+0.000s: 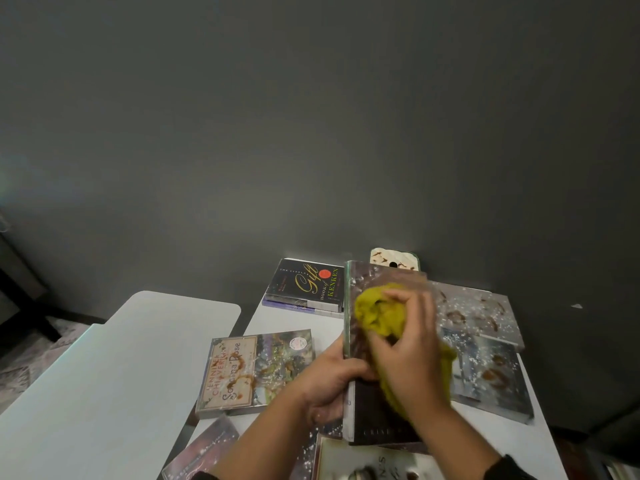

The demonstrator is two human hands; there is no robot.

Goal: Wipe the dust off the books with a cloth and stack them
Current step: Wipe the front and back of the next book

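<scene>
White tables (114,368): smooth, rounded corners. Dusty hardbacks at 3 and 9 o'clock; the stack (304,289) at 11. Held book (360,410), centre: glossy and rigid, left hand (329,386) gripping its spine edge; likely to slip or tip under rubbing. Green cloth (377,313): soft, bunched in the clutching right hand (412,358); may scatter debris onto wiped covers.

Yellow-green cloth (379,311); held book (360,296) grey, perhaps speckled white.

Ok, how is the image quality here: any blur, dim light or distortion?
Head view: the right hand and green cloth are motion-blurred over the held book; lighting is dim; the wide lens bends the table edges; the KenKen book title stays legible.
</scene>
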